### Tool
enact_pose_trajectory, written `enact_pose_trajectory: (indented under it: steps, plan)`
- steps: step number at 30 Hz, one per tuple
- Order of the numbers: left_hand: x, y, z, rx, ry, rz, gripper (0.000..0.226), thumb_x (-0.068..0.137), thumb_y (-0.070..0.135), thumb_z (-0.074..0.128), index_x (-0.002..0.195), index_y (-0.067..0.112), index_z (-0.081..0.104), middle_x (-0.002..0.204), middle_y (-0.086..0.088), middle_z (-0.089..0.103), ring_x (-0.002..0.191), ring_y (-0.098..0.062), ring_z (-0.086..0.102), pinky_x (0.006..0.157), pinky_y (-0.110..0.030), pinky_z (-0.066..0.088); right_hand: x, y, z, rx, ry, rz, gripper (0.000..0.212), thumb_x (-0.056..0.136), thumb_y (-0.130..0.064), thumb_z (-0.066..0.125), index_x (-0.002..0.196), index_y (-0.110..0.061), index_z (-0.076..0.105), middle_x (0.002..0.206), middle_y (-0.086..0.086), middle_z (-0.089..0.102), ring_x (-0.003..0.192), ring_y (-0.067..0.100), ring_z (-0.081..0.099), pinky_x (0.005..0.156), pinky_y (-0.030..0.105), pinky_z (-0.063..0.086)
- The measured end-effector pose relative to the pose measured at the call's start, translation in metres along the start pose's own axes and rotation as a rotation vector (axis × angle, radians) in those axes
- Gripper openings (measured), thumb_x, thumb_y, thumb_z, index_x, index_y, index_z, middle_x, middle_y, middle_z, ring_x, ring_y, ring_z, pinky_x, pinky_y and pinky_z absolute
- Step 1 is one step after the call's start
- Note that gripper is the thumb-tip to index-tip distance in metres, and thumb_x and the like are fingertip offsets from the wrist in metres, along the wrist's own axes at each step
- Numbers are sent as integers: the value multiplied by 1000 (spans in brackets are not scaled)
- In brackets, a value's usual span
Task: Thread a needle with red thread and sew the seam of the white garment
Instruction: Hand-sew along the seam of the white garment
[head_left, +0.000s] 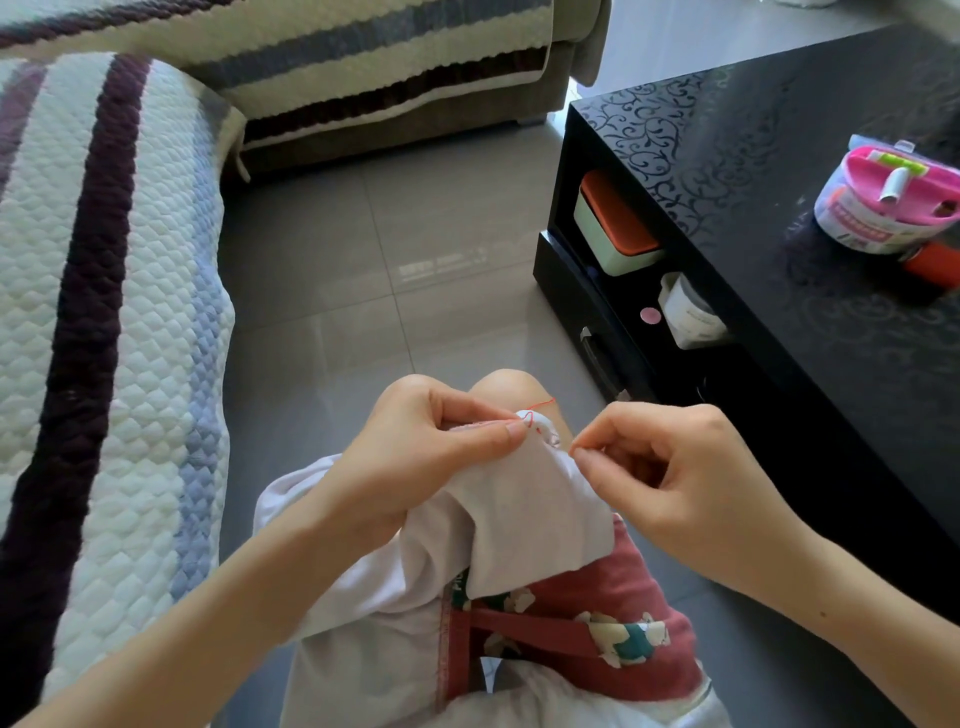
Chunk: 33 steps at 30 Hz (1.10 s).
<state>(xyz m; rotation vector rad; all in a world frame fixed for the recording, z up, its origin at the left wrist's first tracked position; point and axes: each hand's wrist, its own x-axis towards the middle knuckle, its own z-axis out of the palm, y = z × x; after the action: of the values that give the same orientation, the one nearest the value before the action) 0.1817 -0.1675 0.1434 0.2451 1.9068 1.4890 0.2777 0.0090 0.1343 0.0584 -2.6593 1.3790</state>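
Here: left grip (415, 457) holds white garment (519, 514) | table (779, 156) right | tub (883, 208) atop

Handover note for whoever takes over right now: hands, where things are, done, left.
Hands: the left hand pinches the white garment at its seam. The right hand has thumb and forefinger pinched at the garment's right edge; the needle is too small to see.
Things: the red thread loops out of the seam by the left thumb. The pink-lidded sewing box sits on the black table.
Done: threading, apparently, since the thread is already in the fabric.
Left: stitch on along the seam.
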Motion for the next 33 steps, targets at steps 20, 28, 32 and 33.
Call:
enact_pose_trajectory:
  steps: [20, 28, 32, 33]
  plan:
    - [0, -5, -3, 116, -15, 129, 12, 80, 11, 75, 73, 20, 79, 69, 9, 73, 71, 2, 66, 67, -12, 47, 7, 1, 7, -30, 0, 6, 16, 79, -14, 60, 66, -9, 66, 44, 0, 48, 42, 19, 44, 42, 26, 34]
    - [1, -10, 4, 483, 53, 351, 21, 72, 51, 64, 90, 43, 70, 64, -1, 70, 67, -24, 67, 63, -43, 52, 11, -1, 17, -157, -30, 32, 17, 74, -14, 54, 60, -7, 60, 44, -3, 40, 48, 21, 39, 43, 24, 28]
    - [1, -8, 4, 413, 15, 302, 14, 71, 53, 70, 81, 44, 74, 73, -14, 71, 80, -37, 67, 72, -48, 54, 11, -1, 14, -83, -27, 44, 17, 77, -16, 57, 64, -9, 65, 44, -5, 42, 44, 14, 39, 45, 19, 29]
    - [1, -9, 3, 402, 12, 283, 20, 68, 60, 67, 83, 48, 73, 76, -19, 70, 84, -40, 66, 76, -54, 54, 10, -1, 12, -41, -19, 53, 17, 78, -16, 58, 64, -9, 66, 44, -4, 44, 43, 11, 38, 45, 17, 29]
